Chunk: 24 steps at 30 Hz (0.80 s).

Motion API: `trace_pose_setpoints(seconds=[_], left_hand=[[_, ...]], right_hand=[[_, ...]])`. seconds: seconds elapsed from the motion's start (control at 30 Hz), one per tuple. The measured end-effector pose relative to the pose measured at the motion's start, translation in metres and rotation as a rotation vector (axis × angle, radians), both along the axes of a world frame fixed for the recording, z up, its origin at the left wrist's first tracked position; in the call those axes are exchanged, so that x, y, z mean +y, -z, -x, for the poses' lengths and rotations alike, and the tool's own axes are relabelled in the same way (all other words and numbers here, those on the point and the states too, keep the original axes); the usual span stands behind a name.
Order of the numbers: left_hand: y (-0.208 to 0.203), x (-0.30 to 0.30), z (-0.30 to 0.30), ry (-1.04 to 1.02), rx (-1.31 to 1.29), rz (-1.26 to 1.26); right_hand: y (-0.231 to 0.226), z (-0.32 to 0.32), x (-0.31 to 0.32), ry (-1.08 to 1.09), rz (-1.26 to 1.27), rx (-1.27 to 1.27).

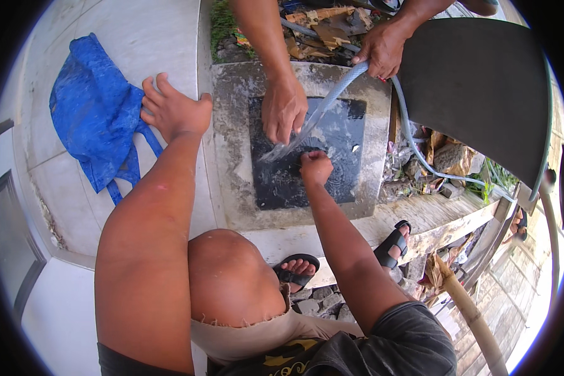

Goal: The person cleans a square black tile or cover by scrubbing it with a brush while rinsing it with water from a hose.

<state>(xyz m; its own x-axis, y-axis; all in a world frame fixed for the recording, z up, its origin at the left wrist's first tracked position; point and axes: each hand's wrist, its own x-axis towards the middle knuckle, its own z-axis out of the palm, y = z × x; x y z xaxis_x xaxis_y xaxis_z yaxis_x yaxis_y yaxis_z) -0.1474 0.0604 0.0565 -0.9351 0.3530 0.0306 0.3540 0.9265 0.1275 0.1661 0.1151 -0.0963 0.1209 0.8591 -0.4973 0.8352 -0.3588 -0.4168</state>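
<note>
bright daylight, soft shadows, sharp centre, fisheye bending and black vignette at the edges

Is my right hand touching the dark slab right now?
Touching. The head view shows the right hand, closed in a fist, pressed down onto the wet dark slab, with no gap visible under the knuckles.

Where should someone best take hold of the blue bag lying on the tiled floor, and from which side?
Grip the blue bag by its strap loops, which trail loose from its lower right corner near the person's left hand. Coming from that right side seems easiest: the body lies flat and crumpled, offering the fingers little.
</note>
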Motion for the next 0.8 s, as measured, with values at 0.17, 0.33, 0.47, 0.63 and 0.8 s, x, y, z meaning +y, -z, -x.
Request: trace_pose_setpoints(seconds=[0.17,0.33,0.47,0.63,0.8], left_hand=[[-0.001,-0.001,0.0,-0.007,-0.005,0.014],[0.0,-0.006,0.004,-0.005,0.01,0.007],[0.0,0.001,0.0,0.001,0.011,0.008],[0.005,-0.006,0.003,-0.008,0.006,0.015],[-0.001,-0.003,0.002,-0.003,0.016,0.01]], right_hand=[[0.0,-0.006,0.003,0.046,-0.155,0.158],[-0.018,-0.019,0.003,0.254,0.102,0.544],[-0.022,-0.03,0.017,0.267,0.186,0.591],[-0.044,-0.036,0.038,-0.458,-0.282,0.294],[-0.083,-0.071,0.076,0.044,-0.599,-0.003]])
